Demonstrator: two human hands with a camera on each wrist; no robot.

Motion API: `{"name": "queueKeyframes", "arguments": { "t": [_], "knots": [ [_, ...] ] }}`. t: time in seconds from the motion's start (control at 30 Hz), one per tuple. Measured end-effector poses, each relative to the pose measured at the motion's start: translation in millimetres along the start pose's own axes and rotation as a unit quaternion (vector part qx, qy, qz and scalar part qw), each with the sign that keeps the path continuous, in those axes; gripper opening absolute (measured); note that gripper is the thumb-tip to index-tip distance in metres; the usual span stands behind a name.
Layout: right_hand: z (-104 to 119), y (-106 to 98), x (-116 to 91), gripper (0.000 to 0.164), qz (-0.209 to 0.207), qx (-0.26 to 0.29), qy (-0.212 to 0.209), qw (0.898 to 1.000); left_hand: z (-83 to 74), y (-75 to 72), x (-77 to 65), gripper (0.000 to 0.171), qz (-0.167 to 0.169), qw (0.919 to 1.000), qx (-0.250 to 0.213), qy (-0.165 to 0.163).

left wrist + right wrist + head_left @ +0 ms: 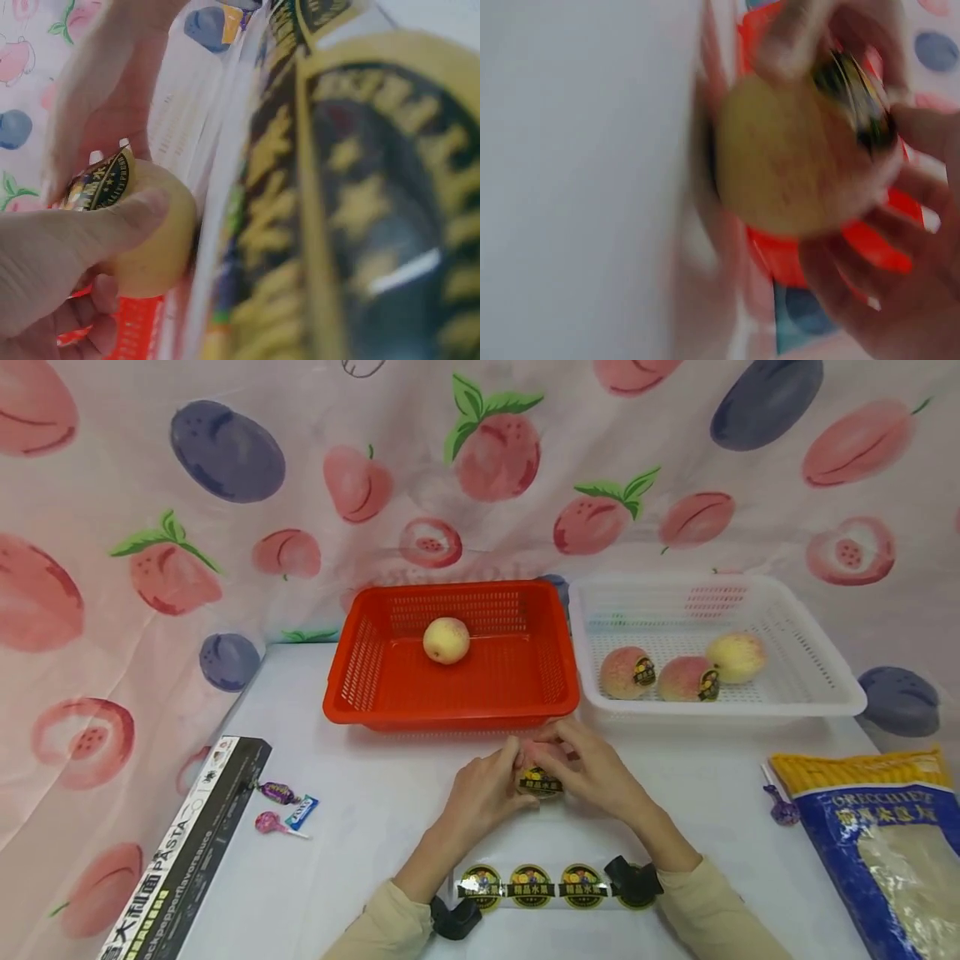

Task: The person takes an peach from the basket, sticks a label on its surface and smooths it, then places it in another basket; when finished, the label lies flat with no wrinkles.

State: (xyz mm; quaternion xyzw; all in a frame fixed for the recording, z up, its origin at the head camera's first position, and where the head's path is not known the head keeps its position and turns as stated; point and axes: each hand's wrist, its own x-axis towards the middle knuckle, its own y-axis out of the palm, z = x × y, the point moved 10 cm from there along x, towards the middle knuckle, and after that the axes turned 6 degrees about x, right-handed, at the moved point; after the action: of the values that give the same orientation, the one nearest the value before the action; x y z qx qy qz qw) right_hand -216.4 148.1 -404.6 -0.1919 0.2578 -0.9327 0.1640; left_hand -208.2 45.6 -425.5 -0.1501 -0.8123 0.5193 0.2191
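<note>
In the middle of the table, just in front of the red basket, both hands hold a peach [542, 754] between them. A black-and-gold round label [540, 783] lies on its near side. My left hand [480, 789] grips the fruit from the left, its thumb across the yellow skin in the left wrist view. From the other side, my right hand [596, 768] holds it with curled fingers; its fingertips touch the label's edge in the right wrist view. Nearer me lies a clear sheet [517, 852] bearing several matching labels [531, 886].
One pale peach [446, 640] sits in the red basket [450, 720]. The white basket [720, 708] holds two labelled peaches [627, 672] and a yellowish one [736, 657]. A pasta box [187, 852] and candies [277, 792] lie left; a lollipop [783, 808] and pasta bag [885, 852] lie right.
</note>
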Motion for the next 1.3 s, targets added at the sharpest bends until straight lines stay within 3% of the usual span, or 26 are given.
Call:
{"name": "queueKeyframes", "arguments": {
  "t": [0.13, 0.27, 0.33, 0.4, 0.43, 0.5, 0.53, 0.6, 0.67, 0.73, 0.77, 0.9, 0.97, 1.07, 1.2, 1.3],
  "knots": [
    [-3.7, -11.9, -5.8, 0.029, 0.025, 0.071, 0.05, 0.996, 3.8, -10.5, -3.1, 0.045, 0.012, 0.9994, 0.033, -0.004],
    [-28.9, -37.8, -20.5, 0.018, -0.021, 0.119, 0.082, 0.989, 1.1, -24.0, -4.8, 0.037, 0.008, 0.9991, 0.031, 0.028],
    [-46.4, -51.3, -30.2, 0.016, -0.053, 0.169, 0.09, 0.98, -3.0, -28.3, -4.6, 0.04, 0.006, 0.9983, 0.027, 0.051],
    [-60.3, -65.2, -40.9, 0.018, -0.087, 0.249, 0.098, 0.96, -8.1, -29.4, -3.0, 0.047, 0.016, 0.9965, 0.024, 0.079],
    [-66.2, -71.6, -46.2, 0.017, -0.104, 0.299, 0.095, 0.944, -10.5, -29.3, -1.9, 0.052, 0.023, 0.9951, 0.025, 0.093],
    [-77.9, -82.8, -56.8, 0.019, -0.14, 0.404, 0.092, 0.899, -16.0, -27.9, 0.9, 0.061, 0.04, 0.9904, 0.038, 0.127],
    [-84.7, -88.0, -62.5, 0.02, -0.162, 0.459, 0.09, 0.869, -19.2, -26.4, 2.5, 0.065, 0.05, 0.987, 0.045, 0.146],
    [-97.5, -97.7, -72.7, 0.022, -0.212, 0.565, 0.079, 0.794, -25.2, -22.1, 4.9, 0.067, 0.076, 0.9778, 0.057, 0.186],
    [-109.2, -106.5, -81.6, 0.02, -0.268, 0.633, 0.065, 0.723, -29.6, -16.7, 6.5, 0.066, 0.104, 0.9672, 0.067, 0.222],
    [-118.9, -115.4, -89.3, 0.013, -0.326, 0.67, 0.045, 0.666, -31.0, -12.9, 7.3, 0.066, 0.132, 0.9588, 0.071, 0.241],
    [-122.1, -119.4, -92.2, 0.01, -0.351, 0.679, 0.037, 0.644, -30.5, -11.9, 8.1, 0.066, 0.143, 0.9566, 0.071, 0.244],
    [-129.3, -131.9, -98.9, 0.009, -0.433, 0.675, 0.021, 0.598, -26.8, -15.6, 13.1, 0.064, 0.148, 0.96, 0.067, 0.228],
    [-129.5, -135.0, -99.4, 0.016, -0.461, 0.671, 0.024, 0.58, -26.9, -17.5, 15.3, 0.062, 0.137, 0.9622, 0.07, 0.225],
    [-128.0, -137.0, -98.5, 0.025, -0.5, 0.674, 0.028, 0.543, -28.9, -16.4, 16.1, 0.059, 0.124, 0.9623, 0.085, 0.227],
    [-121.1, -139.0, -97.2, 0.042, -0.541, 0.665, 0.032, 0.513, -28.7, -11.4, 14.9, 0.06, 0.134, 0.962, 0.093, 0.219],
    [-118.1, -139.8, -98.4, 0.049, -0.563, 0.656, 0.04, 0.501, -27.3, -7.3, 13.6, 0.067, 0.154, 0.9616, 0.079, 0.213]
  ]
}}
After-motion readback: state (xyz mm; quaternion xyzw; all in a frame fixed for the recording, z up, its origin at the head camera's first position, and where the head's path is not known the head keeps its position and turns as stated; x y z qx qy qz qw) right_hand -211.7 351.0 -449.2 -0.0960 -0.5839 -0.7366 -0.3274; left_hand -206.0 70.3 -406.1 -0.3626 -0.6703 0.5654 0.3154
